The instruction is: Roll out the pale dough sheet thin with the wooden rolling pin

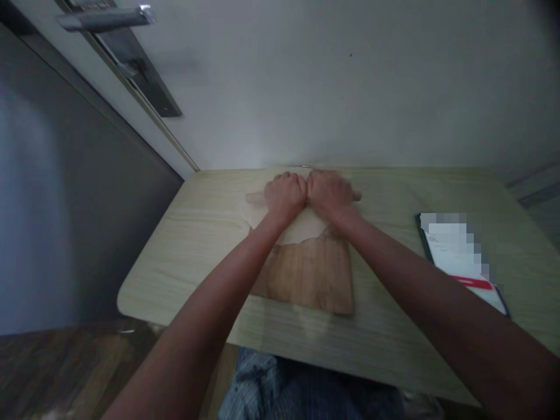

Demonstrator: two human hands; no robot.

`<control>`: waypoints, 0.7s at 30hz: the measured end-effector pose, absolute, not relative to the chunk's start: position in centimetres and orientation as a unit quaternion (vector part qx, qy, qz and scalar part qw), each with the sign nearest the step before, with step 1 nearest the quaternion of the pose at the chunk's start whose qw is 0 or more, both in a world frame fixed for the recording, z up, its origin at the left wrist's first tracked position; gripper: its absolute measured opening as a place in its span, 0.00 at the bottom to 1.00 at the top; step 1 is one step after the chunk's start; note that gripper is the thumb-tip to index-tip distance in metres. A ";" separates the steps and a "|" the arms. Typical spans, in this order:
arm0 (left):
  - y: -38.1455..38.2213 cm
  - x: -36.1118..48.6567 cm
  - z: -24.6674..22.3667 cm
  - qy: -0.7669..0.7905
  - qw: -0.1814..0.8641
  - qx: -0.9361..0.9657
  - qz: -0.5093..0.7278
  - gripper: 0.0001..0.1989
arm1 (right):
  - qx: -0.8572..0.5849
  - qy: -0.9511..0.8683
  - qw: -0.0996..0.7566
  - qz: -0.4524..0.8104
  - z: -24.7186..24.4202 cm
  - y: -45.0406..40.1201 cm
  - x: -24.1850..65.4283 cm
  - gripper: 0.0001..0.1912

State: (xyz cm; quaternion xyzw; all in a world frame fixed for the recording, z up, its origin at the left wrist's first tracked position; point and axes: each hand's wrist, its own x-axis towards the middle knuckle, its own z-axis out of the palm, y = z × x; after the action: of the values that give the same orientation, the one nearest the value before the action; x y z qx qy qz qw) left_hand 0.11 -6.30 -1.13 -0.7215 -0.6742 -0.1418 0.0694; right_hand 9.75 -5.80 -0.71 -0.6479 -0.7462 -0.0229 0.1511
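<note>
My left hand (286, 195) and my right hand (329, 192) are side by side, touching, both closed round a wooden rolling pin (254, 198). The pin's ends stick out past each hand, and its middle is hidden under them. Beneath the pin lies a thin, pale sheet of dough (301, 228) with an uneven near edge. It covers the far part of a wooden board (310, 271) and reaches beyond the board's left side. The board's near part shows bare brown wood.
The board lies on a light wooden table (175, 251) set against a white door or panel (306, 87). A metal door handle (105, 20) juts out at upper left. To the right, a phone or tablet with a lit screen (455, 251) lies flat on the table.
</note>
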 end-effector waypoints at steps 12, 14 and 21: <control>-11.9 0.0 -1.9 -0.648 0.111 -0.732 -0.178 0.21 | -0.609 -0.766 0.198 -0.062 -2.1 -11.3 10.1 0.20; -12.0 0.0 -1.9 -0.650 0.105 -0.733 -0.174 0.21 | -0.607 -0.768 0.195 -0.063 -2.0 -11.3 10.1 0.20; -9.2 0.0 -2.0 -0.649 0.106 -0.734 -0.171 0.19 | -0.629 -0.754 0.170 -0.080 -1.5 -9.3 9.8 0.18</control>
State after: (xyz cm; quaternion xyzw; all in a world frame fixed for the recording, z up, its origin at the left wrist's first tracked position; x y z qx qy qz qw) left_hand 0.02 -9.19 -1.99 -0.7338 -0.6490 -0.1707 0.1060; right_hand 9.85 -9.33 -1.49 -0.6292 -0.7543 -0.0800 0.1695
